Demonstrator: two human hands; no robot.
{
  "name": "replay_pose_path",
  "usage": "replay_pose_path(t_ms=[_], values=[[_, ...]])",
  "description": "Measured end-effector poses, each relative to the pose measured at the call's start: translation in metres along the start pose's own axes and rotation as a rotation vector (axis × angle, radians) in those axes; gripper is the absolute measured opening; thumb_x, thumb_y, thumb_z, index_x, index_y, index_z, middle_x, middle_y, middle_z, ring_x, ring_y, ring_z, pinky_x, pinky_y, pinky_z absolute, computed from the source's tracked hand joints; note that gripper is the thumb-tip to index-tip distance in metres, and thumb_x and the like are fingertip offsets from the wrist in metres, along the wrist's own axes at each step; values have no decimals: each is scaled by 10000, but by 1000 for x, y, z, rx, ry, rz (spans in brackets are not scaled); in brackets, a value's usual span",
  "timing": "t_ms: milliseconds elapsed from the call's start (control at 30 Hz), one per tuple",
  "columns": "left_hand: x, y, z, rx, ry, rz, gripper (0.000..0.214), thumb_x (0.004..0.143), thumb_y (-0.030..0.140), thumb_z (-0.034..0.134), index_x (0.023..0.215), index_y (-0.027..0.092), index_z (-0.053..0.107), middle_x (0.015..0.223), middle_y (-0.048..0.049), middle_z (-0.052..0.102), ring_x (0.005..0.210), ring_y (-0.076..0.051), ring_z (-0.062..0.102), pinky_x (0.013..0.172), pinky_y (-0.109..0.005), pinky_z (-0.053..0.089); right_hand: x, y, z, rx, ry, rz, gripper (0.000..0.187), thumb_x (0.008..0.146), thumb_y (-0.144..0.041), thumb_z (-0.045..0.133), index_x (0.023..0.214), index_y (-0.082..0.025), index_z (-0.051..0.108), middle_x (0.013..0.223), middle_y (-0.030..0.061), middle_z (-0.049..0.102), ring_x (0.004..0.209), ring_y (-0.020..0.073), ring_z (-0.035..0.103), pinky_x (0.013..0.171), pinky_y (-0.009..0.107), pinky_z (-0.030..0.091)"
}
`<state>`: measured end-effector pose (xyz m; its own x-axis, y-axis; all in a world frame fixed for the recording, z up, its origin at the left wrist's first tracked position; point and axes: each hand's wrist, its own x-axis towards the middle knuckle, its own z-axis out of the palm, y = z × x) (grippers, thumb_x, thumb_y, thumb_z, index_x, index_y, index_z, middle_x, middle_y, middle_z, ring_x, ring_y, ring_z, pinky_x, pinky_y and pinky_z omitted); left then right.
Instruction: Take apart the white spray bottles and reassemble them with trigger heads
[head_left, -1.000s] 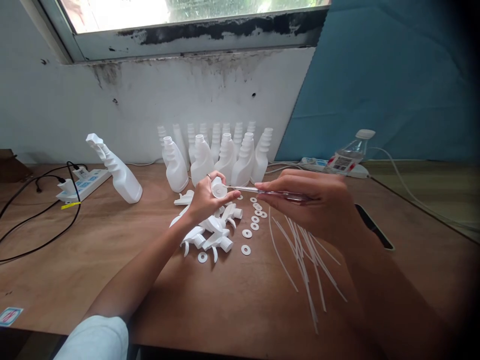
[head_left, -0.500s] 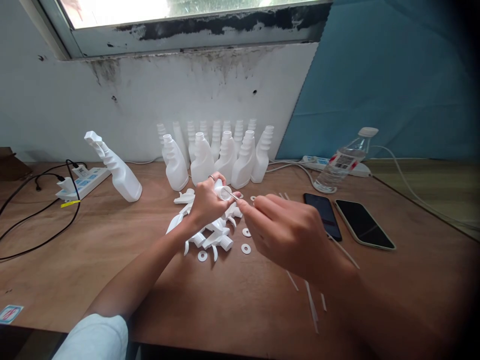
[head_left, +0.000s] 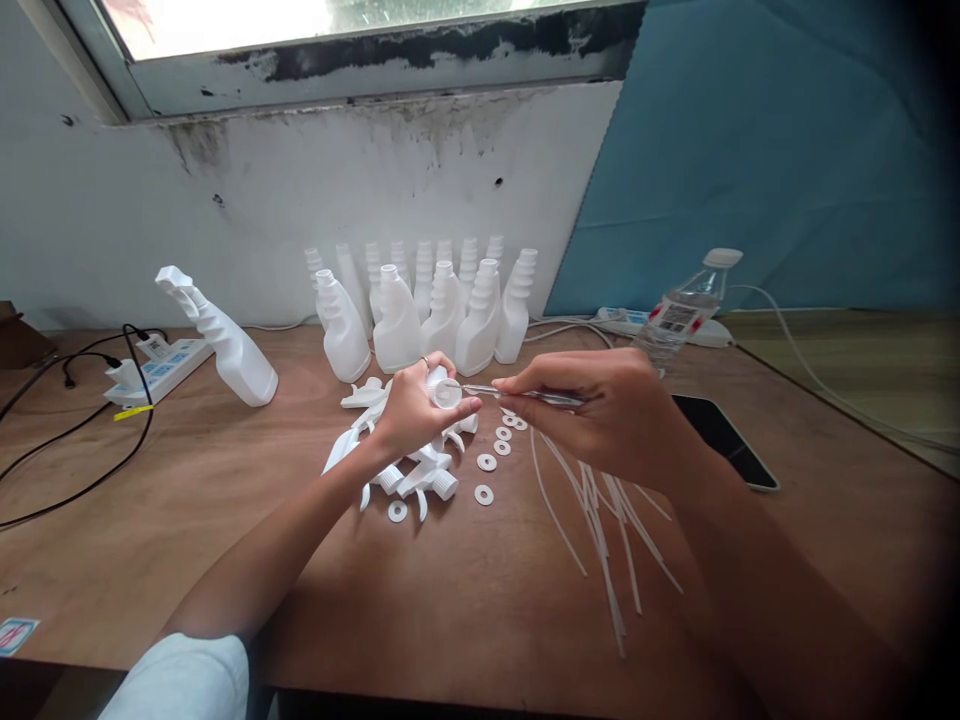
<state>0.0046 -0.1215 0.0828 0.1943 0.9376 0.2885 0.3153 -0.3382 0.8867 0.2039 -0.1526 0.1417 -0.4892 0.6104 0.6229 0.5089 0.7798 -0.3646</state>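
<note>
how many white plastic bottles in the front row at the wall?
5 white plastic bottles, left to right: leftmost, second, middle, fourth, rightmost. More stand behind them, partly hidden; a sprayer-fitted bottle sits apart at left.

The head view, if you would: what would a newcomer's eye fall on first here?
At the centre of the wooden table, the left hand grips a white trigger cap while the right hand points a thin metal tool at its opening. Behind them a cluster of white bottles stands against the wall. Thin white tubes lie fanned out below the right hand, beside small white rings.
</note>
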Motion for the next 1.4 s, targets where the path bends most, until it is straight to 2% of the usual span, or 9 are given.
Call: replay_pose_path(t_ms=[367, 533, 700, 833, 967, 1067, 1167, 1267, 1400], values=[[13, -23, -3, -108, -71, -69, 475, 615, 443, 813, 790, 204, 442, 565, 81, 400, 488, -83, 391, 473, -189, 300, 7, 19, 8, 147, -41, 178, 223, 826, -393, 648, 754, -202, 738, 707, 40, 695, 598, 152, 602, 534, 275, 448], [12, -20, -7, -169, -222, -48, 424, 659, 402, 779, 821, 208, 439, 589, 80, 403, 487, -78, 365, 473, -193, 290, 6, 37, 12, 306, -31, 180, 238, 792, -426, 696, 725, -199, 724, 702, 41, 689, 580, 143, 568, 519, 277, 411], [8, -12, -12, 246, -311, 124, 300, 692, 346, 724, 823, 206, 493, 606, 55, 449, 562, -126, 458, 529, -223, 330, 6, 49, 10, 375, -214, 164, 248, 805, -406, 688, 749, -167, 724, 544, -8, 583, 451, 71, 396, 446, 239, 295], [7, -15, -5, 744, -312, 304, 244, 721, 201, 651, 930, 205, 525, 806, -25, 595, 683, -194, 576, 565, -269, 367, 9, 54, 3, 372, -455, 185, 223, 808, -363, 669, 811, -154, 743, 654, 20, 670, 532, 99, 532, 492, 226, 374], [11, -19, -4, 1015, -202, 355, 320, 819, 122, 519, 1126, 206, 486, 1003, -67, 594, 801, -221, 624, 603, -290, 402, 8, 57, -1, 103, -502, 215, 177, 811, -308, 636, 739, -177, 731, 737, 20, 713, 651, 136, 628, 593, 232, 433], [17, -18, -24, 1058, -148, 272, 402, 807, 266, 638, 1161, 202, 460, 1066, -86, 563, 814, -238, 625, 616, -296, 417, 4, 65, -3, -58, -495, 252, 175, 808, -301, 615, 711, -192, 712, 725, 15, 703, 642, 140, 609, 582, 238, 406], [22, -20, -60, 1052, -151, 109, 449, 743, 423, 700, 1070, 201, 488, 1021, -84, 566, 793, -250, 623, 582, -285, 398, 1, 83, -3, -176, -598, 355, 131, 779, -303, 616, 750, -222, 715, 701, 11, 673, 613, 142, 570, 549, 242, 368], [27, -33, -98, 1034, -207, -156, 393, 708, 493, 671, 902, 193, 507, 876, -77, 597, 714, -244, 616, 512, -269, 358, -3, 104, -2, -273, -784, 521, 118, 744, -260, 624, 815, -221, 711, 767, 32, 662, 669, 161, 577, 560, 241, 362], [32, -57, -125, 945, -348, -485, 457, 626, 541, 695, 836, 179, 510, 760, -77, 644, 569, -216, 607, 450, -257, 354, -5, 117, -1, -340, -866, 661, 146, 741, -200, 595, 856, -185, 684, 849, 77, 655, 698, 186, 589, 559, 252, 369]])
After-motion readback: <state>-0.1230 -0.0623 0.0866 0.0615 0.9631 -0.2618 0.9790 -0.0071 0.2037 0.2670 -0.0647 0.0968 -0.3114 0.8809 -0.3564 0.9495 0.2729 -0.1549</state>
